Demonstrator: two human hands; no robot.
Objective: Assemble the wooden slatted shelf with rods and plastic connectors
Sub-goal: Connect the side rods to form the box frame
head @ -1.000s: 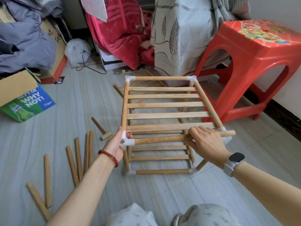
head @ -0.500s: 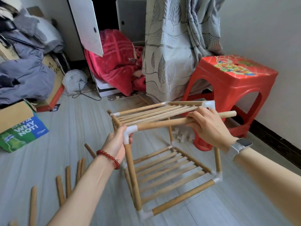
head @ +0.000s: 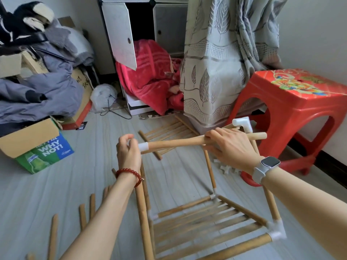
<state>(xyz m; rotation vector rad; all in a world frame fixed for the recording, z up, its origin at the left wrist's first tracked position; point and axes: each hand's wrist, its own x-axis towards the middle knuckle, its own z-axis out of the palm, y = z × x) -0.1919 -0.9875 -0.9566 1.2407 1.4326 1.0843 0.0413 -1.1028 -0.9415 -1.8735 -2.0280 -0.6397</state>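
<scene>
The wooden shelf frame (head: 210, 222) is tipped up in front of me, its lower slatted tier near the floor. My left hand (head: 127, 154) grips the white plastic corner connector (head: 143, 146) at the top left. My right hand (head: 229, 147) holds the top front rod (head: 176, 142), whose free right end (head: 262, 136) sticks out past a white corner connector (head: 242, 123). Another white connector (head: 276, 229) joins the lower right corner. The top slatted tier is mostly hidden behind my hands.
Several loose rods (head: 82, 216) lie on the grey floor at lower left. A spare slatted panel (head: 165, 130) lies ahead. A red plastic stool (head: 293, 102) stands right, small white connectors (head: 225, 167) by its foot. A cardboard box (head: 37, 147) and clothes sit left.
The frame has been tipped further up toward me and the view lifted. Both hands kept their hold and rose with the top front rod.
</scene>
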